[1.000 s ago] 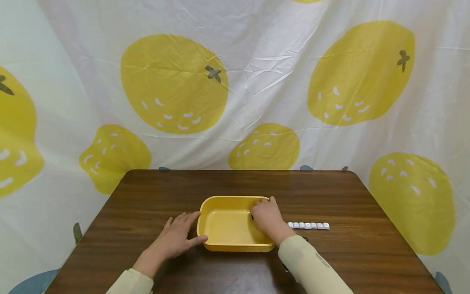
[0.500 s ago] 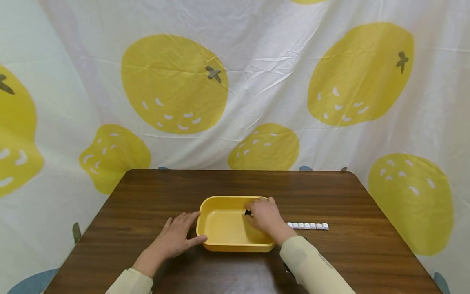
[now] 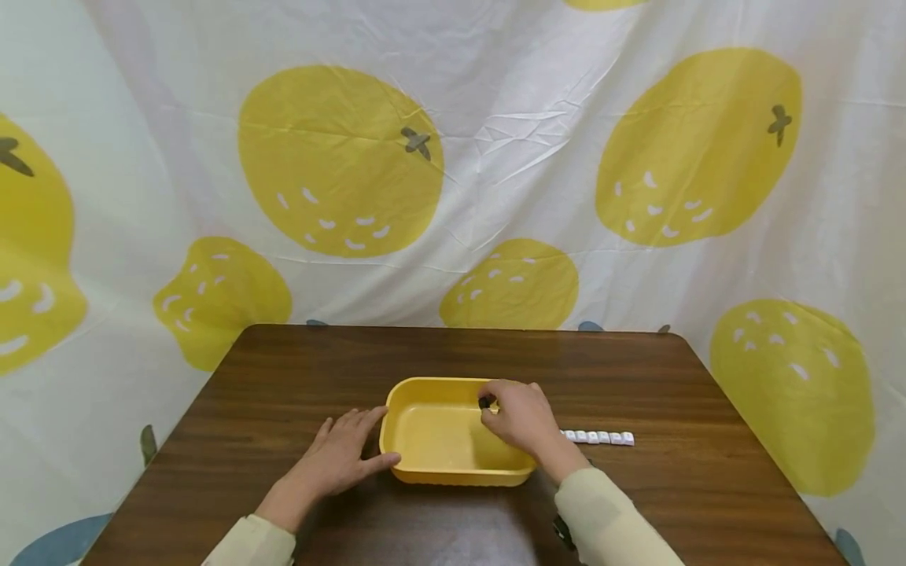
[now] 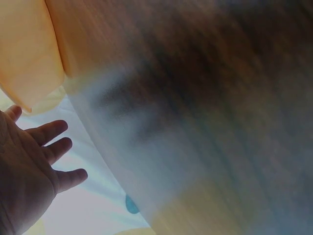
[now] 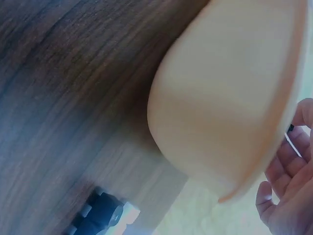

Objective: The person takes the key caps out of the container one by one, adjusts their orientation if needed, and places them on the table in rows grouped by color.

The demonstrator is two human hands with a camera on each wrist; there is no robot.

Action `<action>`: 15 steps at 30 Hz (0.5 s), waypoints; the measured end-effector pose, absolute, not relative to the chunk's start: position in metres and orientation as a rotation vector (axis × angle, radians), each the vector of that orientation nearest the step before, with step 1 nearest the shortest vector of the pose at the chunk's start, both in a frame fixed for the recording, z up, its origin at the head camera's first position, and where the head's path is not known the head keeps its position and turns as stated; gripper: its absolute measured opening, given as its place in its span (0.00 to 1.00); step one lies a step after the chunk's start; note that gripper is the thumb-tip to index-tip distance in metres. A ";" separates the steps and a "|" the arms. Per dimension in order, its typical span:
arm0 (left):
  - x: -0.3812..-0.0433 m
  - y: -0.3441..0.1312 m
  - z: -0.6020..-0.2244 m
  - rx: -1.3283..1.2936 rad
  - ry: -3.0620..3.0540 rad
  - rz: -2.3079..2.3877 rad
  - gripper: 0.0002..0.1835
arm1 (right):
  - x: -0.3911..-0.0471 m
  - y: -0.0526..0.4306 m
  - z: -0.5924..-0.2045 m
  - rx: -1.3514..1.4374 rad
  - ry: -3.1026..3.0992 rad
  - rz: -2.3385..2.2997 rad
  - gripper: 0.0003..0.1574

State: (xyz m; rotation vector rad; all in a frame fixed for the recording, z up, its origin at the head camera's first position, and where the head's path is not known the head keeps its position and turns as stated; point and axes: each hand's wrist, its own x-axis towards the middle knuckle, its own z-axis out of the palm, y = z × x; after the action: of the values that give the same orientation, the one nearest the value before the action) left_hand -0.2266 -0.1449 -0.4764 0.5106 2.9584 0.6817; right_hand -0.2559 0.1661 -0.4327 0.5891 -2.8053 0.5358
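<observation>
A yellow plastic bin [image 3: 460, 476] stands on the table. My left hand [image 3: 340, 456] lies against its left end, fingers spread and fairly straight, thumb and fingertips at the rim. Over the bin's right end, my right hand [image 3: 524, 417] pinches a small black keycap [image 3: 484, 402] between thumb and index finger. The right wrist view shows that right hand [image 5: 291, 181] beyond the bin's rim, with only a sliver of the keycap visible. In the left wrist view the left hand [image 4: 34, 166] has its fingers apart. The part of the bin under my right hand is hidden.
A row of white keycaps [image 3: 598, 437] lies right of the bin, its left end hidden by my right wrist. Black keycaps [image 5: 103, 210] sit beside white ones in the right wrist view. A lemon-print cloth [image 3: 495, 189] hangs behind the brown table [image 3: 368, 354].
My right hand has shifted slightly right and turned, so the black keycap between its fingertips shows more clearly. The left hand and bin have stayed about the same.
</observation>
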 end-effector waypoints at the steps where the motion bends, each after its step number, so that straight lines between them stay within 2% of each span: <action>1: -0.227 -0.145 -0.476 0.512 2.957 0.681 0.46 | -0.255 0.168 -0.432 0.564 -2.807 0.565 0.11; 15: -0.228 -0.146 -0.477 0.515 2.956 0.683 0.45 | -0.231 0.219 -0.427 0.205 -2.783 1.033 0.08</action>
State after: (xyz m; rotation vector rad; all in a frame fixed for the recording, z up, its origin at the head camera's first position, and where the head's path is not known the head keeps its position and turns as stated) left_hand -0.2275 -0.1457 -0.4765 0.5151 2.9563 0.6826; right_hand -0.2314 0.2186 -0.4273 0.2048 -2.7831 1.0326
